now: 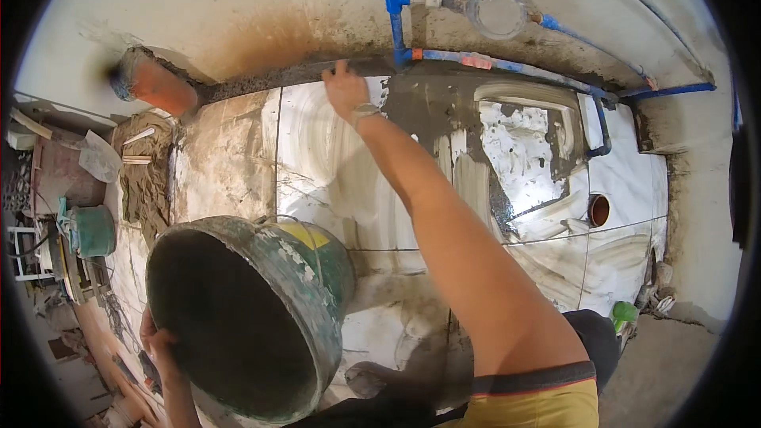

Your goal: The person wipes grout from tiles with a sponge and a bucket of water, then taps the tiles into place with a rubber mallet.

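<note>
A large green bucket (pixel 333 269), smeared with dried cement, is tilted with its dark mouth toward me; its inside is too dark to make out. My left hand (pixel 160 345) grips its rim at the lower left. My right arm is stretched far forward over the tiles. At the foot of the wall, my right hand (pixel 347 95) is down on a strip of grey mortar (pixel 277 75), its fingers curled. Whatever is under those fingers is hidden. Wet grey cement (pixel 432 107) coats the white floor tiles (pixel 305 123) just right of the hand.
Blue water pipes (pixel 392 0) with a round meter (pixel 497 12) run along the wall. An orange pipe stub (pixel 162 87) stands at the far left, and a brown drain pipe opening (pixel 599 210) at right. A teal bucket (pixel 91 230) and clutter lie left.
</note>
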Demonstrator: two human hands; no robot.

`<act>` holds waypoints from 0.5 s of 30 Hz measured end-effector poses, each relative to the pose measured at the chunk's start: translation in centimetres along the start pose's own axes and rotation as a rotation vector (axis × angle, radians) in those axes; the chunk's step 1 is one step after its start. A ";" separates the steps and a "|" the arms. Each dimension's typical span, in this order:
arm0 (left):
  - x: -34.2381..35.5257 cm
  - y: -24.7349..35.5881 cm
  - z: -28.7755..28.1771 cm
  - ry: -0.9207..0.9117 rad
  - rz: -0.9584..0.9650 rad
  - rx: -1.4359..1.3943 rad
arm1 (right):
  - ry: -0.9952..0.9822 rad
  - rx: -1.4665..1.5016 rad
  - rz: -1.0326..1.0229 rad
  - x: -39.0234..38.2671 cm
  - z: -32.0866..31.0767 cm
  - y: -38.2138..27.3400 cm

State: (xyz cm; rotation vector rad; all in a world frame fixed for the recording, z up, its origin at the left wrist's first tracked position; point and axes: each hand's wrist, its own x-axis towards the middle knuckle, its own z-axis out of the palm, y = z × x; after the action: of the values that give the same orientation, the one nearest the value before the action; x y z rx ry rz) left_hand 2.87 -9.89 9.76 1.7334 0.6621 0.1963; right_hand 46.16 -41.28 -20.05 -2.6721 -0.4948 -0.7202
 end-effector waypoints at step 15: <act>0.5 -0.9 -1.4 -0.164 0.061 -0.051 | -0.460 0.276 -0.302 -9.5 -11.6 -0.3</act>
State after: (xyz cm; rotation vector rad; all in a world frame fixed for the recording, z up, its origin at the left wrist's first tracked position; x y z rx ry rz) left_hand 2.35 -8.29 9.15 1.7008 0.4808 0.1108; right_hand 33.48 -47.94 -15.55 -2.5137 -1.0480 -0.0822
